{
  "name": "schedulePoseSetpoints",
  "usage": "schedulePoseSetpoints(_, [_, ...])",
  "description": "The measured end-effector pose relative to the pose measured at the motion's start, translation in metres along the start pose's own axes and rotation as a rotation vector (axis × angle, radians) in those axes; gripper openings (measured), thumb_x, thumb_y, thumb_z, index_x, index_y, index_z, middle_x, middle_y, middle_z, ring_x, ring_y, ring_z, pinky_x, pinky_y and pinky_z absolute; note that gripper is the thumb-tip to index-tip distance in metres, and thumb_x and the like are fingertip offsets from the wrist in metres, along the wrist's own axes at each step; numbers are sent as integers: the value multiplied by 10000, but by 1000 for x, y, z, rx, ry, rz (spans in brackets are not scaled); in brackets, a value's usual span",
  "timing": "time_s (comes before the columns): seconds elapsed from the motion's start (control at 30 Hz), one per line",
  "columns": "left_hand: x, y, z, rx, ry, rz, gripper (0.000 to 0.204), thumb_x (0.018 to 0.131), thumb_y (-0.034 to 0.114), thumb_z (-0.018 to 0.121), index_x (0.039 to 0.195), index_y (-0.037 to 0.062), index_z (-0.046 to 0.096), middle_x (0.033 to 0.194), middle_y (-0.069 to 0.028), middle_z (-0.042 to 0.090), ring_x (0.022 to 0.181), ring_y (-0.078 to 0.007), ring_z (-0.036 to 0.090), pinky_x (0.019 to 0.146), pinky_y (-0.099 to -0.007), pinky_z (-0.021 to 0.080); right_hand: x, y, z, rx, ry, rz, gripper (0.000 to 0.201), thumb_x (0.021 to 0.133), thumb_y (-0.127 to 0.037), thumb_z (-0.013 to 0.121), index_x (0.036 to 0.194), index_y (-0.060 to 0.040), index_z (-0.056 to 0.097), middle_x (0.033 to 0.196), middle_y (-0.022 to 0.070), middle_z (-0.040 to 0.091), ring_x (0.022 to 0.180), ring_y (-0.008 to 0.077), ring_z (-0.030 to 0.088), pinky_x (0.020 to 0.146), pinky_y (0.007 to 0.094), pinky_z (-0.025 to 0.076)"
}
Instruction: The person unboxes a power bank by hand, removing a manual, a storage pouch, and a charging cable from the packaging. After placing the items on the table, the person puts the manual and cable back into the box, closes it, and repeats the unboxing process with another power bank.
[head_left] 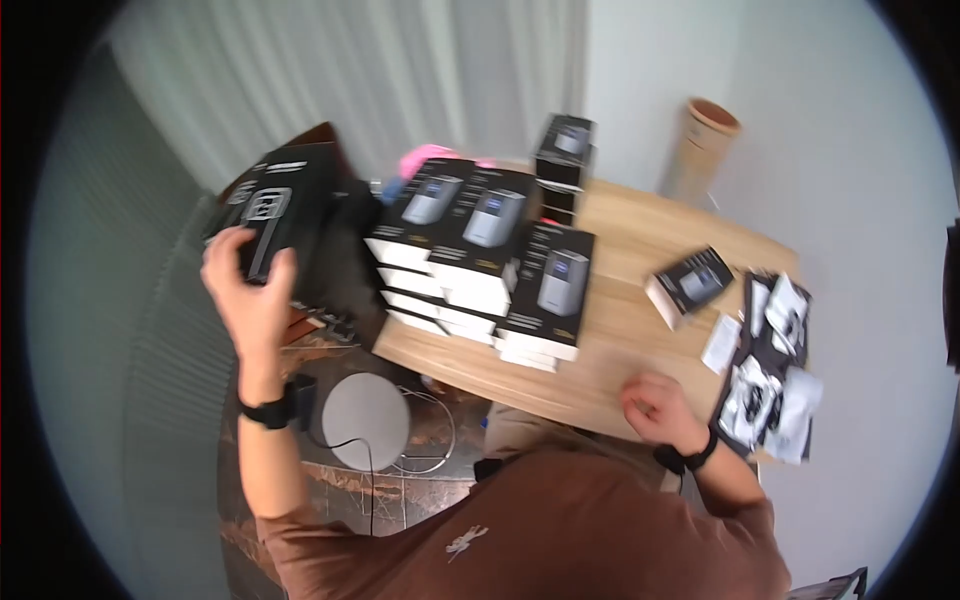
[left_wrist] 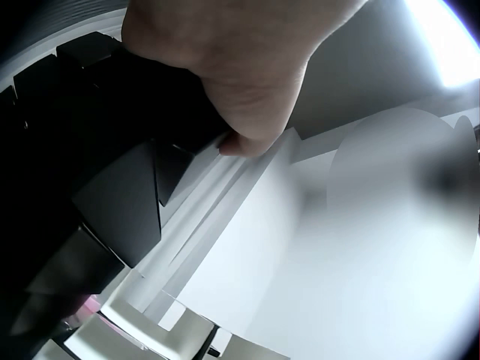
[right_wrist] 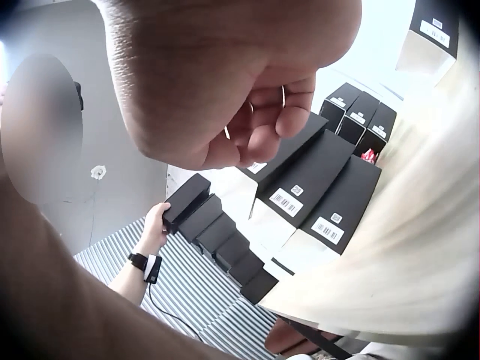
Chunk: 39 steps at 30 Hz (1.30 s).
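At the far left of the head view, my left hand grips the near end of a black box, its fingers and thumb spread to either side. In the right wrist view, that hand holds the top box of a leaning column of black boxes. My thumb bends against a box edge in the left wrist view. Near the table's front edge, my right hand rests with loosely curled fingers and holds nothing. Nearer the middle are stacked black-and-white boxes picturing a grey device.
The wooden table also carries a smaller stack at the back and a lone box at right. Bagged items and a white slip lie beyond it. A tan vase stands behind; a round stool is below left.
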<state>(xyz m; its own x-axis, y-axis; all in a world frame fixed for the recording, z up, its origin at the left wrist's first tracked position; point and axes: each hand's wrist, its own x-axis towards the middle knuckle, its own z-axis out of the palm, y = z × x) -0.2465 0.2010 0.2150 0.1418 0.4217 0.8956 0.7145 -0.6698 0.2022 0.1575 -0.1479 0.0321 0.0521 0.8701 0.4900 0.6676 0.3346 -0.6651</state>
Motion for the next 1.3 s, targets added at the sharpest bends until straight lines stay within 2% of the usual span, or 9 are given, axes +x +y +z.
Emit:
schedulePoseSetpoints(0.2, [0, -43, 14, -74, -28, 15, 304, 971, 162, 795, 1222, 25, 691, 1461, -135, 632, 1373, -319, 558, 1167, -421, 415, 4, 19, -25, -39, 35, 117, 125, 847, 42, 681, 922, -45, 729, 929, 102, 710, 818, 273, 699, 706, 370, 544])
schedulePoseSetpoints(0.47, [6, -24, 23, 219, 130, 29, 502, 959, 271, 849, 1307, -30, 647, 1471, -179, 589, 1381, -312, 547, 1180, -437, 427, 36, 103, -115, -269, 328, 415, 144, 937, 29, 644, 1032, -22, 740, 942, 34, 732, 786, 96, 652, 700, 258, 527])
schedulePoseSetpoints(0.53, [-3, -8, 29, 122, 209, -3, 527, 943, 230, 864, 1325, -36, 617, 1489, -188, 544, 1384, -305, 545, 1206, -432, 420, 44, 141, -146, -383, 420, 424, 169, 928, -54, 694, 1089, -28, 739, 949, 66, 745, 671, 155, 651, 657, 296, 536])
schedulePoseSetpoints(0.67, [-64, 52, 15, -265, 173, 383, 317, 952, 29, 682, 1242, 3, 558, 1551, -248, 440, 1483, -431, 439, 1237, -578, 363, 47, 197, -189, -789, 329, 717, 621, 904, -341, 797, 1371, 44, 662, 1239, 283, 748, 945, 375, 786, 882, 463, 606])
schedulePoseSetpoints(0.73, [-96, 68, 30, -400, 168, 680, 201, 889, 241, 706, 816, 131, 554, 1357, -161, 627, 1306, -352, 565, 1129, -625, 438, 53, 204, -198, -646, 175, 956, 661, 874, -329, 847, 1361, 78, 662, 1065, 255, 767, 842, 304, 761, 836, 401, 591])
schedulePoseSetpoints(0.8, [-129, 106, 25, -540, -280, 674, 169, 802, 202, 774, 832, 207, 608, 1142, 37, 687, 1092, -252, 640, 992, -539, 500, 68, 195, -205, -416, 9, 1197, 606, 862, -304, 871, 1314, 62, 701, 946, 183, 770, 769, 242, 725, 750, 367, 581])
schedulePoseSetpoints(0.9, [-146, 131, 55, -710, -454, 638, 191, 759, 106, 803, 928, 125, 716, 1074, -32, 733, 930, -233, 687, 804, -382, 553, 71, 197, -210, -207, 26, 1242, 507, 876, -267, 880, 1246, 47, 733, 733, 0, 607, 554, 102, 564, 483, 271, 427])
schedulePoseSetpoints(1.03, [-202, 138, 93, -870, -545, 467, 205, 747, 64, 784, 945, 68, 730, 1077, -46, 734, 785, -207, 688, 680, -326, 564, 60, 208, -208, -119, 92, 1180, 156, 987, -176, 779, 1052, -42, 735, 719, -62, 591, 532, 56, 527, 475, 232, 418])
schedulePoseSetpoints(1.3, [-217, 140, 110, -871, -640, 406, 211, 743, 47, 777, 952, 47, 748, 1252, -81, 758, 723, -176, 690, 631, -314, 569, 91, 181, -231, 472, 387, 903, 135, 1083, -197, 661, 999, -94, 687, 781, -50, 629, 556, 44, 540, 556, 197, 459])
